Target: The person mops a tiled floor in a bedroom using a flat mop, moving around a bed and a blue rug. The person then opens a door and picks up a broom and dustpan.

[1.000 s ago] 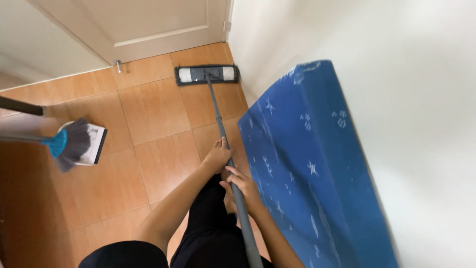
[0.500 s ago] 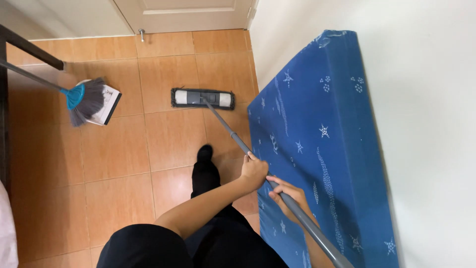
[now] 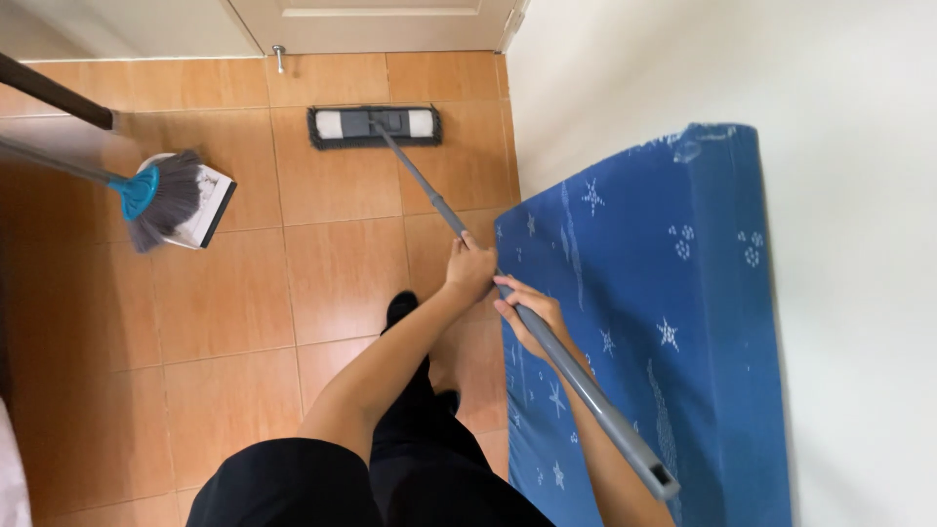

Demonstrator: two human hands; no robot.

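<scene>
A flat mop lies with its grey and white head (image 3: 374,126) on the orange tile floor near the door. Its grey pole (image 3: 429,202) runs back toward me. My left hand (image 3: 470,270) grips the pole higher toward the mop head. My right hand (image 3: 528,314) grips it just behind, closer to my body. The pole's open end (image 3: 659,478) sticks out past my right forearm.
A blue mattress (image 3: 673,322) with white stars leans on the white wall at right. At left a teal and grey broom (image 3: 156,198) rests on a white dustpan (image 3: 210,210). A white door (image 3: 381,21) closes the far side. A dark rod (image 3: 54,93) crosses the upper left.
The mop head has moved away from me toward the door, and my hands have slid along with the pole. The view has shifted slightly.
</scene>
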